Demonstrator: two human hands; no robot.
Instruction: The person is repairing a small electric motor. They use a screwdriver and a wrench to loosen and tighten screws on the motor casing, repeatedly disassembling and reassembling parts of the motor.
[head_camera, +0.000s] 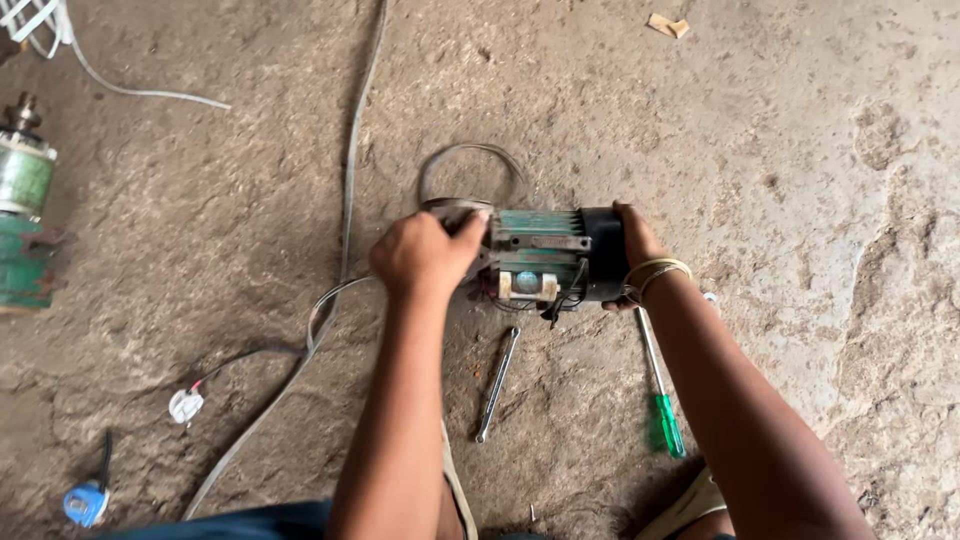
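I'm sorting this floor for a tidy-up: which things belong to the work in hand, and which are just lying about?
In hand:
- green motor, lying on its side
- left hand on its near-left end
- right hand on its black end cap
- spanner and green-handled screwdriver, close below it

Lying about:
- second green motor, far left
- white plug
- blue object
- grey cable

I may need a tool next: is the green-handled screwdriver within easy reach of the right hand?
Probably yes: the screwdriver lies on bare floor just below the right hand, nothing between, though that hand grips the motor.

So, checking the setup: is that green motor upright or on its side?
On its side: the motor lies lengthwise on the floor.
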